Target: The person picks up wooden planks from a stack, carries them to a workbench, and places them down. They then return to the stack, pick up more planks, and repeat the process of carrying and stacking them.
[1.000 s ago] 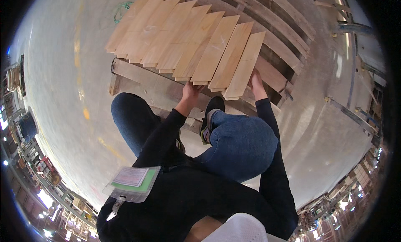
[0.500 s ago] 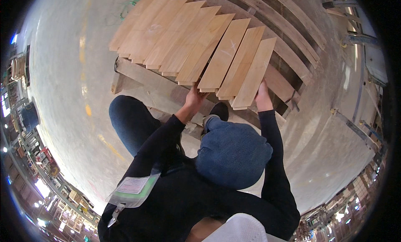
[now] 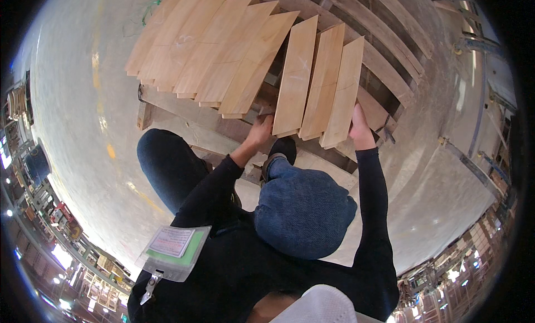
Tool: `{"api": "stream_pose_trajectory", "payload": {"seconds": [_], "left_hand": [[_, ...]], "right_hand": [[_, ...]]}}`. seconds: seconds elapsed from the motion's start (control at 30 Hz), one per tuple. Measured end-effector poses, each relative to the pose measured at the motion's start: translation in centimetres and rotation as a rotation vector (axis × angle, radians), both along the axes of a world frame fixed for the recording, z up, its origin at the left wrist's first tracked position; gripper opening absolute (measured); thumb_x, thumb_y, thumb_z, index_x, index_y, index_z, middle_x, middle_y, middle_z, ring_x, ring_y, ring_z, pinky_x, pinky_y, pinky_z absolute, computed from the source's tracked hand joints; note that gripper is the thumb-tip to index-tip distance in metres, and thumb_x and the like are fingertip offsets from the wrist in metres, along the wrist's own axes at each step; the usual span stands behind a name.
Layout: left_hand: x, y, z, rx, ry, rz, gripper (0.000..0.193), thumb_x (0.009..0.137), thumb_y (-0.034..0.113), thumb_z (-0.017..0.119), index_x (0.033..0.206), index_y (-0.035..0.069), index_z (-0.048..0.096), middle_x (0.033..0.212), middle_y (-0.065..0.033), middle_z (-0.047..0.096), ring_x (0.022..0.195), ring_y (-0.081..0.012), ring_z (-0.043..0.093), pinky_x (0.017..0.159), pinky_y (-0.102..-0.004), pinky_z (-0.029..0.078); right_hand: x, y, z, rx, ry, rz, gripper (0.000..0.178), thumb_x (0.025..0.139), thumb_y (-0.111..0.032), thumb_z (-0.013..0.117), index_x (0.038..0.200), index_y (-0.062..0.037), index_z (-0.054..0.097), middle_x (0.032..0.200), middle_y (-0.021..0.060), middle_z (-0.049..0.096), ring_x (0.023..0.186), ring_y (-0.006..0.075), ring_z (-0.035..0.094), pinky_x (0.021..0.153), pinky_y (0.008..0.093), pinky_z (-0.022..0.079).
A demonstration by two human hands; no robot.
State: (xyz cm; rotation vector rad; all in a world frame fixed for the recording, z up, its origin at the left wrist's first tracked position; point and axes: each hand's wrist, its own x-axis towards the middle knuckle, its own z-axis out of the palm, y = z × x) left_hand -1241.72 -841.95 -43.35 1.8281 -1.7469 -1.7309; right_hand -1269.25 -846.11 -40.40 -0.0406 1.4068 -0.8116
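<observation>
Several pale wooden boards with slanted ends (image 3: 203, 50) stand side by side in a leaning row on a wooden pallet (image 3: 184, 108). Apart from that row, across a gap, three more boards (image 3: 320, 86) form a group on the right. My left hand (image 3: 259, 132) grips the near left corner of this group, fingers curled by the leftmost board. Against the outer edge of the rightmost board is my right hand (image 3: 361, 128), its fingers partly hidden behind the wood. Between them my two hands clasp the group from both sides.
Pallet slats (image 3: 384, 55) extend behind and right of the boards. My bent knees in blue jeans (image 3: 306, 211) and a dark shoe (image 3: 284, 149) are close to the pallet's near edge. Grey concrete floor (image 3: 72, 128) surrounds it. A metal frame (image 3: 468, 167) stands at the right.
The three right-hand boards have turned more upright and parted from the row, widening the gap. Both hands have stayed on them, and the whole view has shifted slightly.
</observation>
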Motion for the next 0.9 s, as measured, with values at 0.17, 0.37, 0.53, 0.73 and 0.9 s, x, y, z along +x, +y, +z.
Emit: {"api": "stream_pose_trajectory", "payload": {"seconds": [0.17,0.37,0.53,0.73,0.9], "left_hand": [[-2.2,-6.0,-1.6,0.216,0.586,0.571,0.062,0.086,0.051,0.022,0.117,0.001,0.04,0.117,-0.014,0.043,0.106,-0.0205,0.041,0.09,-0.0327,0.032],[-5.7,-9.4,-5.1,0.355,0.973,0.707,0.065,0.083,0.056,0.025,0.12,0.004,0.039,0.11,-0.01,0.048,0.098,-0.0176,0.046,0.085,-0.0289,0.035],[-6.4,-10.1,-0.9,0.466,0.916,0.562,0.067,0.079,0.06,0.033,0.114,0.003,0.043,0.106,-0.0114,0.048,0.092,-0.0133,0.047,0.078,-0.0285,0.039],[-6.2,-8.8,4.0,0.173,0.558,0.538,0.08,0.075,0.06,0.04,0.116,-0.008,0.036,0.111,-0.0249,0.043,0.103,-0.0285,0.043,0.089,-0.0343,0.032],[-4.1,-11.4,14.3,-0.122,0.391,0.453,0.076,0.074,0.056,0.045,0.111,-0.01,0.041,0.112,-0.0287,0.042,0.104,-0.0284,0.044,0.089,-0.034,0.032]], "right_hand": [[1.5,-0.9,0.6,-0.026,0.11,0.036,0.051,0.084,-0.045,0.034,0.118,-0.0074,0.04,0.11,0.0063,0.051,0.096,0.0179,0.052,0.077,0.0334,0.046],[2.4,-0.2,2.3,-0.11,0.006,0.018,0.053,0.084,-0.046,0.034,0.124,-0.0112,0.035,0.113,0.0049,0.049,0.099,0.0189,0.05,0.081,0.0323,0.044],[2.9,2.5,5.0,-0.239,0.024,0.015,0.054,0.084,-0.048,0.034,0.124,-0.0113,0.034,0.115,0.0051,0.047,0.102,0.0192,0.048,0.083,0.0326,0.043],[4.0,4.7,9.9,-0.405,-0.018,-0.057,0.056,0.084,-0.05,0.033,0.124,-0.0111,0.033,0.117,0.0053,0.045,0.104,0.0198,0.047,0.084,0.0332,0.042],[5.5,4.5,13.3,-0.546,-0.074,-0.11,0.057,0.083,-0.051,0.033,0.124,-0.011,0.032,0.119,0.0055,0.043,0.105,0.0202,0.045,0.085,0.0337,0.041]]}}
